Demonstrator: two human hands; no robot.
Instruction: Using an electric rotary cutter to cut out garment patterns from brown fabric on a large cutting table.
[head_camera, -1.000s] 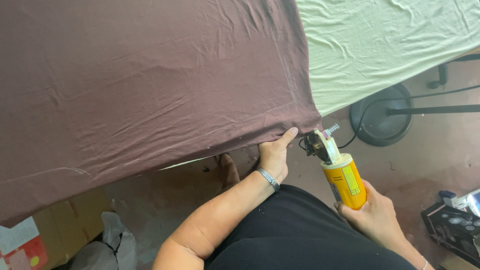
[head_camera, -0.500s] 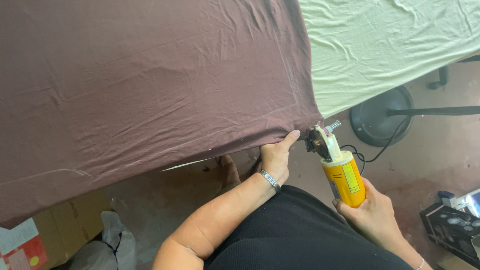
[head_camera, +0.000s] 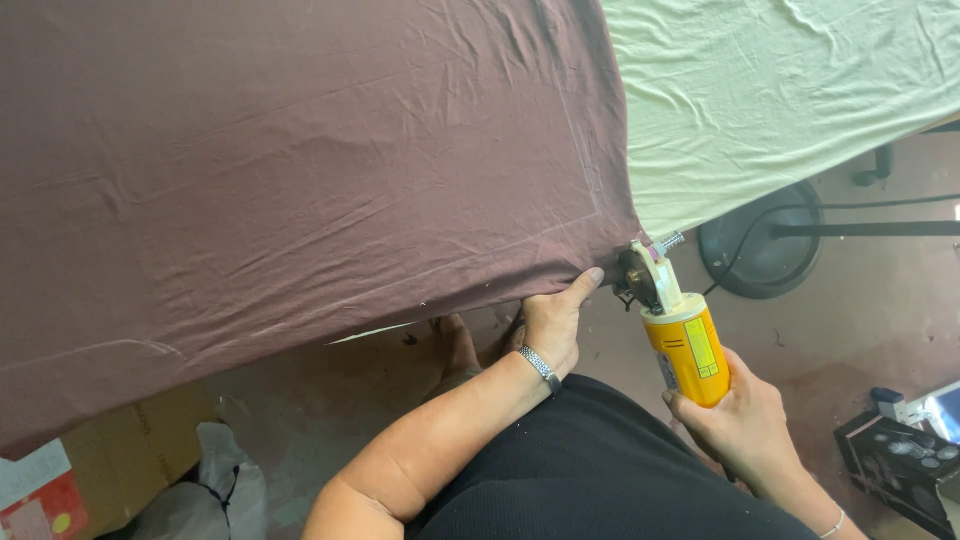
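The wrinkled maroon fabric sheet is pinched at its edge by the left hand — fingers curled shut under it. Just right of those fingers, the yellow handheld rotary cutter is gripped tight in the right hand, blade at the hem — cutting looks underway, steady tension needed.

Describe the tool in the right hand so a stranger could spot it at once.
Find the brown cloth spread over the table and follow its near edge to the corner where it meets the pale green cloth. There the right hand grips a handheld cutter, the only thing with a bright yellow cylindrical body.
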